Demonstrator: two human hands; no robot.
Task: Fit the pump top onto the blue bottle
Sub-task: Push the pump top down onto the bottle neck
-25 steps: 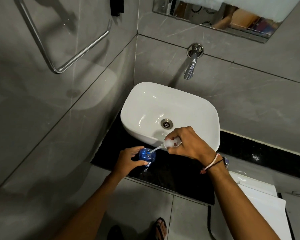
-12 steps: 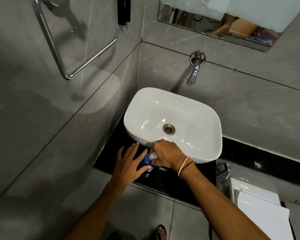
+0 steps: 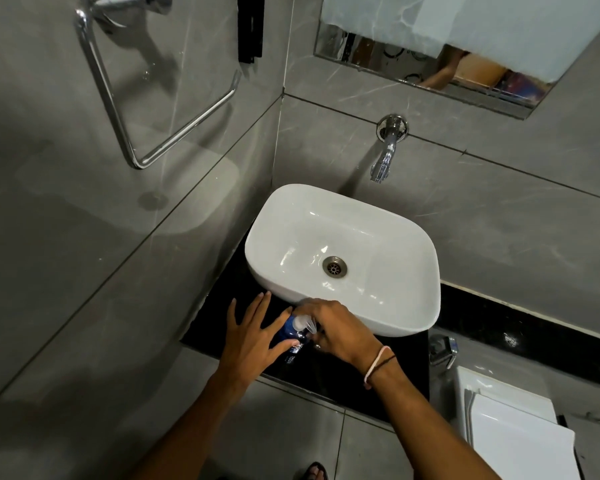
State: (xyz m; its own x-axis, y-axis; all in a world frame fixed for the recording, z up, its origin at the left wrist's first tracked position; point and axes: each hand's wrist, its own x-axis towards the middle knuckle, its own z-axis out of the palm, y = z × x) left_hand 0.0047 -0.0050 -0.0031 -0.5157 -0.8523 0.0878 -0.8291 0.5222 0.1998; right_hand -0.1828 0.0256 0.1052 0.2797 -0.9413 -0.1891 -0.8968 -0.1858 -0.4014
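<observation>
The blue bottle (image 3: pixel 289 332) stands on the black counter (image 3: pixel 333 372) just in front of the white basin. Its clear pump top (image 3: pixel 305 323) sits on the bottle's neck. My right hand (image 3: pixel 340 332) is closed around the pump top from the right. My left hand (image 3: pixel 253 336) rests against the bottle's left side, thumb and forefinger touching it and the other fingers spread out. The bottle's lower part is hidden by both hands.
A white basin (image 3: pixel 413 271) sits on the counter under a chrome wall tap (image 3: pixel 385 157). A chrome towel ring (image 3: pixel 146 109) hangs on the left wall. A white toilet cistern lid (image 3: pixel 513 434) lies at the lower right, with a small chrome fitting (image 3: pixel 442 351) beside it.
The pump's tube has gone down into the bottle and the pump top now sits on its neck. My right hand came down onto it; my left hand's fingers have spread.
</observation>
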